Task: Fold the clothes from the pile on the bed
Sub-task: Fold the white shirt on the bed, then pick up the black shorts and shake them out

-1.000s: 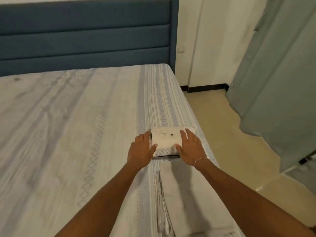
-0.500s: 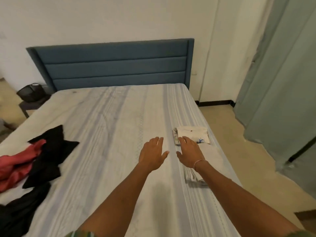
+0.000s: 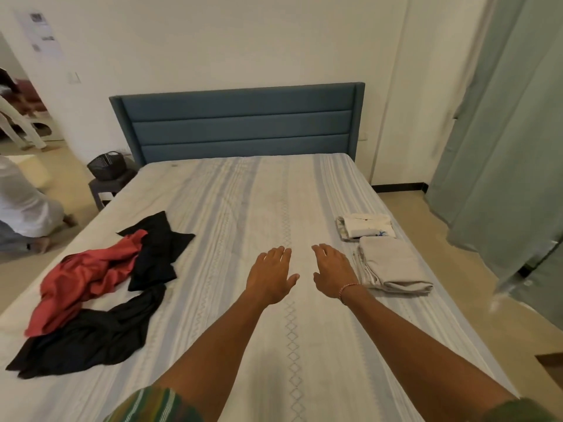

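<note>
A loose pile lies on the left of the bed [image 3: 237, 193]: a red garment [image 3: 85, 275] between a black garment [image 3: 158, 248] behind it and another black garment [image 3: 88, 336] in front. Near the bed's right edge sit a folded white garment [image 3: 367, 226] and, in front of it, a folded beige garment [image 3: 393, 266]. My left hand [image 3: 269, 277] and my right hand [image 3: 333, 269] hover side by side over the middle of the bed, fingers straight, holding nothing. The right hand is just left of the beige fold, not touching it.
A blue padded headboard [image 3: 243, 126] stands at the far end. A black basket [image 3: 106, 166] sits on a small stool beside the bed's left. A person in white [image 3: 21, 205] is on the floor at far left. Green curtains [image 3: 502, 132] hang on the right.
Both hands have let go of the folded white garment and drawn back to the bed's middle. The view has pulled back and swung left, bringing the clothes pile into sight.
</note>
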{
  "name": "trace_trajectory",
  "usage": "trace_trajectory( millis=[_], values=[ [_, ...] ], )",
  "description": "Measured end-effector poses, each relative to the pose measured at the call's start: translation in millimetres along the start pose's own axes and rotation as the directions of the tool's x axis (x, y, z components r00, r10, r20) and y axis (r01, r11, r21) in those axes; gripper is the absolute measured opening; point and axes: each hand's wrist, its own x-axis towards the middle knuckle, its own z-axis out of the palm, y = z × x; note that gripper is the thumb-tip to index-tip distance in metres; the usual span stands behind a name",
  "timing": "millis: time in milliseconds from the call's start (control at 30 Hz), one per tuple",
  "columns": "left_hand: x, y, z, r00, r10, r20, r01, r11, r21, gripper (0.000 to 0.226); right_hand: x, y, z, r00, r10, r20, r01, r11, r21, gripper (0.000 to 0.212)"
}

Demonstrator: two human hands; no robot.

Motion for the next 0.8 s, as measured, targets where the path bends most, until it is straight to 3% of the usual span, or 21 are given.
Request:
trace_trajectory(
  millis=[333, 800],
  values=[
    [-112.1, -56.3, -11.4, 0.993, -0.105, 0.044, 0.105, 0.994, 0.017, 0.072, -41.9, -109.1, 27.6, 0.991, -0.125, 0.036, 0.123, 0.991, 0.045, 0.072],
    [-220.0, -206.6, 23.3, 0.957, -0.259, 0.134, 0.261, 0.965, 0.001, 0.066, -36.9, -262.9, 96.4, 0.907, -0.339, 0.251, 0.314, 0.940, 0.134, 0.063]
  ],
)
